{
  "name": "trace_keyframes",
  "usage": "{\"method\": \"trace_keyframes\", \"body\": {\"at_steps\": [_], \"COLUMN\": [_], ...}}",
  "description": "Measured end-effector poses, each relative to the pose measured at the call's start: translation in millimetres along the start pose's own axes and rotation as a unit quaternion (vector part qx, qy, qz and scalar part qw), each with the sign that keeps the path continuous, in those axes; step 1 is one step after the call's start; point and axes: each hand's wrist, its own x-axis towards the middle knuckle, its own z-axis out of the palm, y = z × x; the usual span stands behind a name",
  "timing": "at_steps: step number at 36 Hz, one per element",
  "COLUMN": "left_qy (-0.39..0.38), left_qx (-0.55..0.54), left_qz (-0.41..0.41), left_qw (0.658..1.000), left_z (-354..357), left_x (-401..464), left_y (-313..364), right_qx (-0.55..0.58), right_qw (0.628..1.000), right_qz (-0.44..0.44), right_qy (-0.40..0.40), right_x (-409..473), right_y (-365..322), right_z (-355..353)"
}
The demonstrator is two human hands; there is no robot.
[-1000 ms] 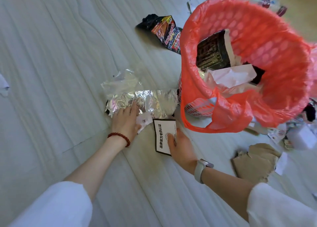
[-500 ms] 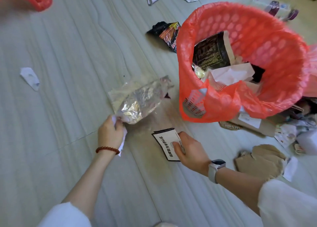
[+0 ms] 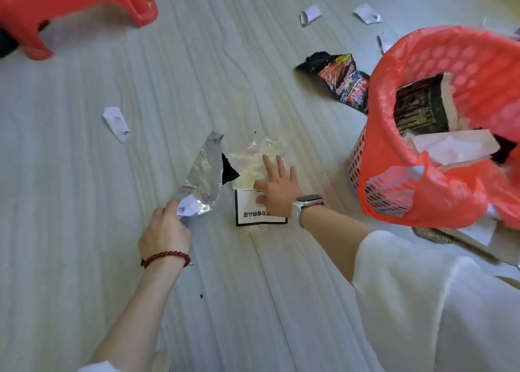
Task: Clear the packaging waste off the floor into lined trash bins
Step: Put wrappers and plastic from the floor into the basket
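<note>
My left hand (image 3: 164,231) grips a crumpled silver foil wrapper (image 3: 204,171) together with a small white paper scrap (image 3: 187,206), lifted just off the floor. My right hand (image 3: 277,183) reaches forward with fingers spread, touching a clear plastic film (image 3: 259,153) on the floor. A white card with a black border (image 3: 254,215) lies under that wrist. The red-lined basket bin (image 3: 439,197) stands at the right, holding a black packet and white paper.
A black and red snack packet (image 3: 342,79) lies left of the bin. White paper scraps (image 3: 116,122) (image 3: 309,15) (image 3: 367,14) are scattered on the pale floor. A red plastic stool (image 3: 67,8) stands at top left. Cardboard pieces (image 3: 455,239) lie beside the bin.
My left hand has drawn the foil wrapper leftward off the clear film. My right hand let go of the card and reached forward onto the film. The view swung left.
</note>
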Motion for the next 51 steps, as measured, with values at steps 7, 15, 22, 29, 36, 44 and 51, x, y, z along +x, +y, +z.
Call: {"method": "trace_keyframes", "body": {"at_steps": [7,15,22,29,36,44,51], "left_qy": [-0.016,-0.023,0.008,0.113,0.143,0.129,0.037], "left_qx": [-0.002,-0.035,-0.117,-0.263,-0.301,-0.292,-0.025], "left_qz": [-0.011,-0.026,0.001,0.062,0.155,0.295,0.490], "left_qw": [1.000,0.999,0.993,0.956,0.930,0.900,0.870], "left_z": [-3,-9,-31,-98,-164,-182,-105], "left_x": [3,-1,-11,-10,-20,-76,-124], "left_y": [-16,-6,19,74,160,274,349], "right_qx": [-0.007,0.092,0.162,0.265,0.432,0.679,0.685], "right_qw": [1.000,0.992,0.974,0.930,0.841,0.599,0.489], "right_qz": [-0.019,0.008,0.012,-0.004,-0.016,0.048,0.118], "right_qy": [0.016,0.089,0.155,0.252,0.325,0.421,0.526], "right_x": [-17,-54,-88,-127,-170,-234,-288], "right_y": [8,-5,-21,-29,16,111,193], "right_z": [19,34,-26,-150,-255,-321,-298]}}
